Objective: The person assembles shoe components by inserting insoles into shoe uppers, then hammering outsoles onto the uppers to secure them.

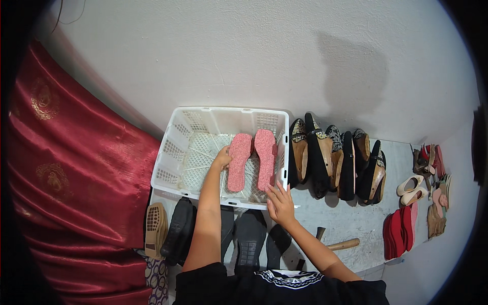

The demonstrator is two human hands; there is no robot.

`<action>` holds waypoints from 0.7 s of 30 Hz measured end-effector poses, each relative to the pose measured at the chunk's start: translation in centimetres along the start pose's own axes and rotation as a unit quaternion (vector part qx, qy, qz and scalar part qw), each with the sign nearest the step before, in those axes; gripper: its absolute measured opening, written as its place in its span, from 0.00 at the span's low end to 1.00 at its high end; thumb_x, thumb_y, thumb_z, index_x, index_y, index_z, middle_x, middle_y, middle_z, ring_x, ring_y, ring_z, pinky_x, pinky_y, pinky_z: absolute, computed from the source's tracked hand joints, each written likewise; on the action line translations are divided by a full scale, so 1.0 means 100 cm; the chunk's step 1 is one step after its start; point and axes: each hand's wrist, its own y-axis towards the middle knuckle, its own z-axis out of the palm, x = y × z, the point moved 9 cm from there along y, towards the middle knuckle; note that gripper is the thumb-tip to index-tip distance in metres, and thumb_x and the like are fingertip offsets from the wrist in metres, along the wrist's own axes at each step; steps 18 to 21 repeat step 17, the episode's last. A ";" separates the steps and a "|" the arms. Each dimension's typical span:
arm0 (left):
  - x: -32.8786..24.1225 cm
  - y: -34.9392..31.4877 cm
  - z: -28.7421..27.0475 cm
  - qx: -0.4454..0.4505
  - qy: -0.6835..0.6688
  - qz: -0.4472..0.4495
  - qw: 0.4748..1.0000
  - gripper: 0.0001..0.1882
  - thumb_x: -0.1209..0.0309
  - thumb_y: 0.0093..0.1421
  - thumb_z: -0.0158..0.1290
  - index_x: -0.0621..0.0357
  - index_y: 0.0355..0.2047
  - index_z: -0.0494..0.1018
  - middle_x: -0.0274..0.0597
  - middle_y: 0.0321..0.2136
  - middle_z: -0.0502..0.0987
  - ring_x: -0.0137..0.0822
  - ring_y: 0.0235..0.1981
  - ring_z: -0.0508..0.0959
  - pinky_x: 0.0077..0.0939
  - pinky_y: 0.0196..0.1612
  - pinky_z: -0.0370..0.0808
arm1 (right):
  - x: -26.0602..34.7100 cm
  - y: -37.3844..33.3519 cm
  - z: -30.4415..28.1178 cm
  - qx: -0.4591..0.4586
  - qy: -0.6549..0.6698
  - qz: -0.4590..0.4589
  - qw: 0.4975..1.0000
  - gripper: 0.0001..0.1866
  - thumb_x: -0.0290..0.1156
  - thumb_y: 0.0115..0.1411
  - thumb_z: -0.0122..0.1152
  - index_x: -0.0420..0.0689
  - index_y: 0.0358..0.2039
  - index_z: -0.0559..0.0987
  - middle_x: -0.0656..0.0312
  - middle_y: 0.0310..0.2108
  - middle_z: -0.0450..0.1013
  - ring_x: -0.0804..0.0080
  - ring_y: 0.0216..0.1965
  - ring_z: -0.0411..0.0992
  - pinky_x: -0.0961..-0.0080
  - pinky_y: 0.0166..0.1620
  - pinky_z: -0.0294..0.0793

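Observation:
Two pink speckled shoe insoles stand side by side in a white plastic basket [175,147]. My left hand [222,157] reaches into the basket and grips the outer edge of the left insole [239,162], its fingers partly hidden behind it. Over the basket's near right corner lies my right hand [280,206], fingers stretched out, with fingertips at the lower end of the right insole [265,160]. Whether each insole is single or a stack, I cannot tell.
Right of the basket stand several black shoes on wooden lasts [320,157]. Farther right are red insoles [400,231] and cream shoes [409,190]. A wooden-handled tool [343,244] lies nearer me. Black soles [250,239] and tan soles [155,229] line the basket's front; a red curtain [81,178] hangs left.

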 end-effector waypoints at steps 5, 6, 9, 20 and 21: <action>0.006 -0.002 -0.009 -0.004 -0.005 -0.005 1.000 0.33 0.83 0.50 0.47 0.53 0.57 0.54 0.43 0.32 0.74 0.31 0.24 0.73 0.25 0.17 0.69 | 0.006 0.002 -0.001 -0.005 0.015 -0.008 1.000 0.18 0.29 0.50 0.52 0.42 0.44 0.73 0.59 0.47 0.68 0.58 0.56 0.59 0.48 0.57 0.49; 0.004 -0.003 -0.003 0.005 0.000 -0.013 1.000 0.33 0.83 0.50 0.47 0.53 0.57 0.53 0.43 0.33 0.73 0.32 0.25 0.74 0.25 0.18 0.70 | 0.004 0.002 -0.001 -0.005 0.012 -0.005 1.000 0.18 0.29 0.50 0.52 0.42 0.44 0.73 0.59 0.47 0.68 0.58 0.56 0.59 0.48 0.57 0.49; -0.003 -0.005 0.008 0.014 -0.007 -0.018 1.000 0.33 0.84 0.50 0.46 0.53 0.57 0.53 0.44 0.35 0.73 0.33 0.26 0.74 0.25 0.18 0.70 | 0.001 0.001 -0.002 -0.005 0.010 -0.001 1.000 0.19 0.28 0.49 0.53 0.42 0.44 0.73 0.60 0.47 0.68 0.58 0.55 0.59 0.48 0.57 0.49; -0.001 0.004 0.012 0.037 0.050 -0.014 0.998 0.31 0.81 0.56 0.46 0.52 0.59 0.50 0.40 0.47 0.69 0.29 0.38 0.72 0.20 0.24 0.73 | -0.003 -0.002 0.002 -0.016 0.022 -0.005 1.000 0.20 0.28 0.47 0.54 0.43 0.44 0.73 0.59 0.47 0.68 0.58 0.55 0.60 0.48 0.58 0.48; -0.001 0.004 0.012 0.037 0.050 -0.014 0.998 0.31 0.81 0.56 0.46 0.52 0.59 0.50 0.40 0.47 0.69 0.29 0.38 0.72 0.20 0.24 0.73 | -0.003 -0.002 0.002 -0.016 0.022 -0.005 1.000 0.20 0.28 0.47 0.54 0.43 0.44 0.73 0.59 0.47 0.68 0.58 0.55 0.60 0.48 0.58 0.48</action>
